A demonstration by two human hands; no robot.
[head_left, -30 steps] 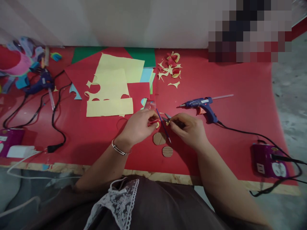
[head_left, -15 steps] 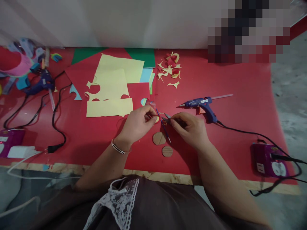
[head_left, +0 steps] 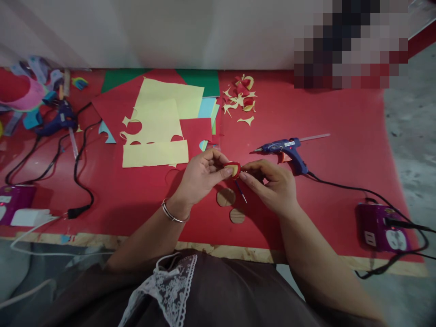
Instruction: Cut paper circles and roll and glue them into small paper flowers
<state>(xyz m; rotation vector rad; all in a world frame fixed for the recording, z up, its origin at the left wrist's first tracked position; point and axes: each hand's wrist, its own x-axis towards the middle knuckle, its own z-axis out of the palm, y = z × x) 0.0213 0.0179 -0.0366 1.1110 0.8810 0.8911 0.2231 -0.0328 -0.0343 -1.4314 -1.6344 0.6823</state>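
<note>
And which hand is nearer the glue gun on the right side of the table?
Right. The right hand is on the near side of the glue gun, slightly left; the left hand is farther off to the gun's left.

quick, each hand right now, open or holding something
Left hand: closed, pinching a red-and-yellow piece.
Right hand: curled at the piece's edge; can't tell what it grips.
</note>
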